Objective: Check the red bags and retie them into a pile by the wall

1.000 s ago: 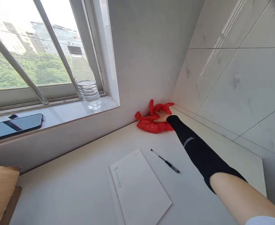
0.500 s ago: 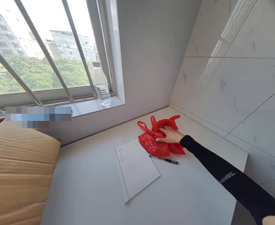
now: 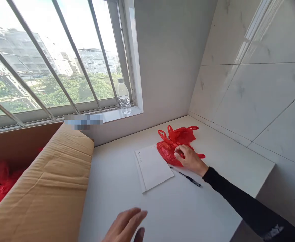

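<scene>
A crumpled red plastic bag lies on the white table with its handle loops spread toward the wall. My right hand, in a black sleeve, is over the bag's near right side, its thumb and index finger curled together; what they hold, if anything, is too small to make out. Low in the view, my left hand is above the table with fingers apart and nothing in it. Left of the bag lies a white booklet with small print. A black pen rests just below my right hand.
At the left stands an open cardboard box with red bags inside. A water bottle stands on the window sill. The table meets a grey wall and a tiled wall behind.
The view has swung left, showing more of the box. My left hand has entered from below. My right hand has shifted toward the bag's near side, its spread fingers now curled.
</scene>
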`<action>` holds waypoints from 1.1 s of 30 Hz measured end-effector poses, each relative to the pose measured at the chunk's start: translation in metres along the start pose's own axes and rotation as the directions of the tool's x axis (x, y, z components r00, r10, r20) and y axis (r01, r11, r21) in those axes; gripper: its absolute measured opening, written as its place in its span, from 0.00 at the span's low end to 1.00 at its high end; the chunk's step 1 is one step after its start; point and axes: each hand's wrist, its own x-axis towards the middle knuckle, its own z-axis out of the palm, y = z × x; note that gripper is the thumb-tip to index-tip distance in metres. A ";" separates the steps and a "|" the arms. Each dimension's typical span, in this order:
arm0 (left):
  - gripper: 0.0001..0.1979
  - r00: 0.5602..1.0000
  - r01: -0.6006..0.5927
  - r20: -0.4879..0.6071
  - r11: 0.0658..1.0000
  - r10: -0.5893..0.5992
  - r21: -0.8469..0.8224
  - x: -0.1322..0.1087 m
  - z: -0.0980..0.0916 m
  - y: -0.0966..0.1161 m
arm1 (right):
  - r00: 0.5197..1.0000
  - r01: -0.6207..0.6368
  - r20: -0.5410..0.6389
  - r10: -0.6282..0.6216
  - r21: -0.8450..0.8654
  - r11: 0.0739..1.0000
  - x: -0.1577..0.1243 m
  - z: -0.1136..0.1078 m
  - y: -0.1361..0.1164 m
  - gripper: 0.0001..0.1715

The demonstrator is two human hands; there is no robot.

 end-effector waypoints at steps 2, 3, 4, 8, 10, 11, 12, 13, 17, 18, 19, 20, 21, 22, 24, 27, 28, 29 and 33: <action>0.21 0.990 -0.018 0.140 0.998 0.009 0.063 0.018 0.016 -0.001 | 0.999 0.008 0.048 -0.008 0.004 1.000 -0.038 0.017 -0.008 0.05; 0.23 0.982 -0.011 0.187 0.994 -0.010 0.112 0.027 0.025 -0.001 | 0.998 0.004 0.063 -0.004 0.001 1.000 -0.053 0.024 -0.008 0.06; 0.24 0.971 -0.017 0.240 0.988 -0.020 0.153 0.035 0.034 -0.002 | 0.997 -0.002 0.073 0.002 -0.001 1.000 -0.066 0.028 -0.006 0.07; 0.25 0.958 -0.005 0.283 0.983 -0.048 0.183 0.042 0.056 -0.004 | 0.996 -0.031 0.081 0.031 -0.010 0.999 -0.087 0.029 0.012 0.09; 0.25 0.960 0.016 0.272 0.980 -0.070 0.196 0.034 0.056 -0.004 | 0.996 -0.059 0.068 0.060 -0.020 0.998 -0.086 0.023 0.017 0.07; 0.25 0.961 0.028 0.265 0.979 -0.083 0.201 0.030 0.054 -0.004 | 0.995 -0.074 0.059 0.075 -0.024 0.997 -0.084 0.020 0.018 0.07; 0.25 0.961 0.041 0.259 0.978 -0.095 0.204 0.025 0.051 -0.004 | 0.995 -0.086 0.048 0.087 -0.027 0.996 -0.079 0.016 0.017 0.07; 0.25 0.961 0.053 0.255 0.978 -0.105 0.204 0.021 0.049 -0.004 | 0.995 -0.097 0.034 0.098 -0.030 0.995 -0.074 0.014 0.016 0.08; 0.24 0.964 0.103 0.224 0.977 -0.144 0.185 0.014 0.045 -0.007 | 0.988 -0.148 -0.057 0.145 -0.050 0.988 -0.039 0.017 0.010 0.17; 0.23 0.965 0.117 0.211 0.977 -0.154 0.177 0.013 0.046 -0.007 | 0.983 -0.168 -0.078 0.163 -0.056 0.984 -0.029 0.021 0.009 0.21; 0.23 0.966 0.134 0.196 0.976 -0.167 0.169 0.014 0.047 -0.008 | 0.979 -0.189 -0.093 0.184 -0.057 0.980 -0.020 0.027 0.007 0.24; 0.23 0.967 0.154 0.179 0.975 -0.182 0.160 0.014 0.049 -0.009 | 0.974 -0.208 -0.100 0.202 -0.053 0.977 -0.011 0.032 0.006 0.27; 0.23 0.967 0.176 0.161 0.973 -0.199 0.148 0.014 0.050 -0.011 | 0.971 -0.222 -0.102 0.217 -0.041 0.974 -0.003 0.037 0.005 0.28; 0.23 0.966 0.199 0.141 0.971 -0.217 0.133 0.014 0.051 -0.012 | 0.969 -0.229 -0.100 0.226 -0.022 0.973 0.003 0.042 0.004 0.28; 0.23 0.963 0.239 0.108 0.967 -0.247 0.084 0.015 0.053 -0.016 | 0.970 -0.217 -0.102 0.219 0.031 0.976 0.013 0.048 -0.002 0.22; 0.23 0.957 0.284 0.070 0.958 -0.281 -0.038 0.015 0.053 -0.020 | 0.980 -0.133 -0.134 0.149 0.121 0.984 0.018 0.044 -0.019 0.14; 0.23 0.954 0.298 0.054 0.950 -0.294 -0.090 0.015 0.052 -0.019 | 0.982 -0.094 -0.151 0.117 0.150 0.984 0.017 0.041 -0.028 0.13; 0.22 0.950 0.312 0.035 0.939 -0.310 -0.147 0.015 0.051 -0.017 | 0.982 -0.054 -0.168 0.085 0.179 0.982 0.014 0.037 -0.038 0.13; 0.19 0.914 0.369 0.006 0.826 -0.405 -0.427 0.016 0.043 -0.003 | 0.971 0.073 -0.237 -0.002 0.291 0.954 -0.015 0.021 -0.083 0.14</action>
